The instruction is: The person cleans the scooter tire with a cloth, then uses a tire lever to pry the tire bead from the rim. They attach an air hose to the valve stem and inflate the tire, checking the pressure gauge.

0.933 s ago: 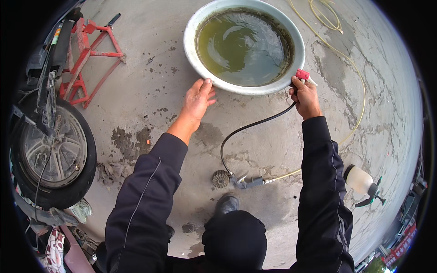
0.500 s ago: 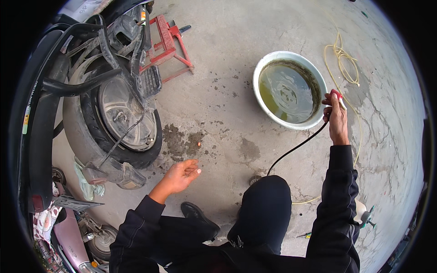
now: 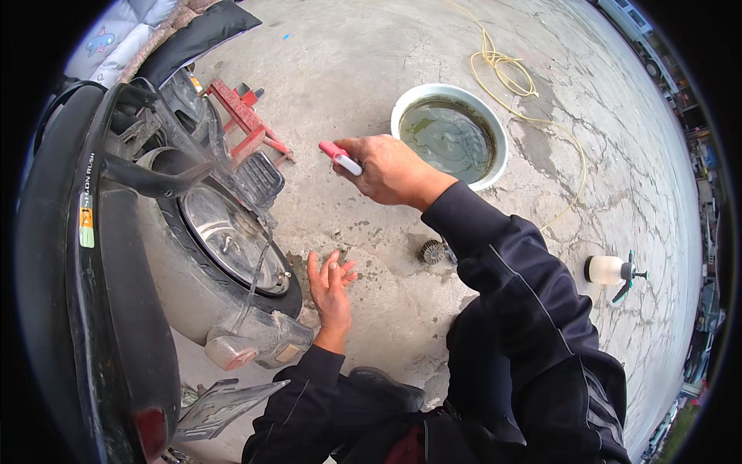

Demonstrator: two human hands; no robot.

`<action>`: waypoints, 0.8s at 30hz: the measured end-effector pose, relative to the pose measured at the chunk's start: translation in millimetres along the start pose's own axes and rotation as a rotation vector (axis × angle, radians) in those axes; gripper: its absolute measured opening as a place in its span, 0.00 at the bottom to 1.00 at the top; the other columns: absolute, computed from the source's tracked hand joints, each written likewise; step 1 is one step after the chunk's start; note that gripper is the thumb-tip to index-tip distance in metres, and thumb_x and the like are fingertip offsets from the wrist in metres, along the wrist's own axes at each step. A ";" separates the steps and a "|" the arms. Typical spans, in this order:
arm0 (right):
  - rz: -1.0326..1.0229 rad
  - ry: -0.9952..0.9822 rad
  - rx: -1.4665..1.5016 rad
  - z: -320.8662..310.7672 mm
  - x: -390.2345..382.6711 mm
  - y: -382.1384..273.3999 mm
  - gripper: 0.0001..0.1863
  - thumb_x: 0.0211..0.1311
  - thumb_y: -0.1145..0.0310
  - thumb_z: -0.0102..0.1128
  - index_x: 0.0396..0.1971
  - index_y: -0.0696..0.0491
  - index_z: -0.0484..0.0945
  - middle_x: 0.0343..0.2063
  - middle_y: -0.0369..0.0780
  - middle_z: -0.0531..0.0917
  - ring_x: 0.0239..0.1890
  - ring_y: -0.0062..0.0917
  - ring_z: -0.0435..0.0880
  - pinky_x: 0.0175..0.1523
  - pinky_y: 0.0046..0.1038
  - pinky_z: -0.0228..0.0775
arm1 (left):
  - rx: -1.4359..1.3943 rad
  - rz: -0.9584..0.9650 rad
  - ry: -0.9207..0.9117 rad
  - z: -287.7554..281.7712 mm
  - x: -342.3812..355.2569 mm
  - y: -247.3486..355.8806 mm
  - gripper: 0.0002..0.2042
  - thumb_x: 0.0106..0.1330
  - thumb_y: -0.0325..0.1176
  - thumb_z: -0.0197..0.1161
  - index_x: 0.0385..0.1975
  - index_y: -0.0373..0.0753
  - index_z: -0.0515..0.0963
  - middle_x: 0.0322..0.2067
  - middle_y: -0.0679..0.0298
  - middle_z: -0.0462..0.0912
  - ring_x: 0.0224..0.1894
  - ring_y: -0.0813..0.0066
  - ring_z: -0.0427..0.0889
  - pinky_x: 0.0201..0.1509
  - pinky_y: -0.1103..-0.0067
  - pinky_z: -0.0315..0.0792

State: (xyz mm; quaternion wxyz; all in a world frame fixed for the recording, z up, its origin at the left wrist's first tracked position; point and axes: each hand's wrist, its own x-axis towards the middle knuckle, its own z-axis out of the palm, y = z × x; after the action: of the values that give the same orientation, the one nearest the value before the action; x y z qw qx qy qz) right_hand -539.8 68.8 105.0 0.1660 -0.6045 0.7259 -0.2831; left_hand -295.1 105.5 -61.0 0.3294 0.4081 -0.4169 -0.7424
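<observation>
My right hand is closed around a small hand piece with a red and white grip, held up over the floor. Most of what it grips is hidden by the fingers. My left hand holds nothing; its fingers are spread beside the scooter's rear wheel, close to the black tyre. That wheel belongs to a dusty scooter on the left. Behind my right wrist stands a pale round basin of murky water. On the floor below that wrist sits a ridged round metal part, partly covered by my sleeve.
A red metal stand is beside the scooter's far end. A yellow hose lies coiled past the basin and trails right. To the right lies a spray bottle. The bent licence plate juts out near my left forearm.
My right hand has swung left from the basin's right edge with the red and white hand piece. My left hand has turned fingers up, closer to the wheel. The view has shifted.
</observation>
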 end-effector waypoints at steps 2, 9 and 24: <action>-0.006 -0.053 -0.041 27.0 -6.2 -8.6 0.15 0.63 0.71 0.57 0.48 0.53 0.83 0.29 0.51 0.85 0.37 0.49 0.85 0.44 0.48 0.76 | 0.049 0.015 0.019 -3.2 2.3 -1.8 0.40 0.78 0.51 0.54 0.77 0.36 0.41 0.68 0.42 0.68 0.55 0.55 0.82 0.53 0.70 0.78; -0.156 -0.268 0.111 92.7 -37.4 -9.7 0.15 0.65 0.65 0.60 0.45 0.58 0.73 0.19 0.52 0.82 0.27 0.51 0.84 0.35 0.49 0.76 | -0.193 0.073 0.153 -4.7 6.1 -1.3 0.36 0.78 0.53 0.54 0.77 0.40 0.49 0.66 0.51 0.69 0.60 0.60 0.73 0.60 0.67 0.74; -0.365 -0.422 0.178 122.9 -36.3 35.9 0.30 0.57 0.80 0.59 0.63 0.57 0.69 0.37 0.52 0.87 0.40 0.52 0.86 0.45 0.47 0.77 | -1.486 0.440 0.261 18.3 37.4 -20.7 0.13 0.73 0.34 0.63 0.51 0.34 0.81 0.50 0.63 0.87 0.50 0.70 0.82 0.56 0.71 0.78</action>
State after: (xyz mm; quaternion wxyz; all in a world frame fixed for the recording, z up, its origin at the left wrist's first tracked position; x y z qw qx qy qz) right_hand -488.5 82.2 -17.0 0.3119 -0.7536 0.5271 -0.2388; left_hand -331.1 90.0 -85.9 0.7018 0.0728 0.1599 -0.6903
